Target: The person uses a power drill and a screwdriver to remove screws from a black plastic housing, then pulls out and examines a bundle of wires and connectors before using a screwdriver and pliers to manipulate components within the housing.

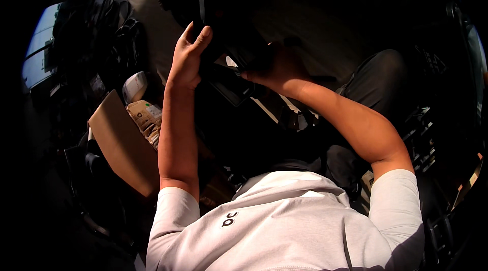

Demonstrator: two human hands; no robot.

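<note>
Black slab [233, 89], near centre toward twelve o'clock: we judge it could slip, since deep shadow may hide a poor hold. Our left hand [188, 60] points to twelve, thumb raised; our right hand [284, 70] reaches toward ten, fingertips apparently at the slab's edge. We cannot tell how closed either grip is, or on what.

A dark object [233, 87] blocked the gap between left hand [187, 58] and right hand [281, 69]. Cardboard [123, 144] bordered their left, a knee [385, 67] their right; clearance lay between forearms [178, 133].
</note>
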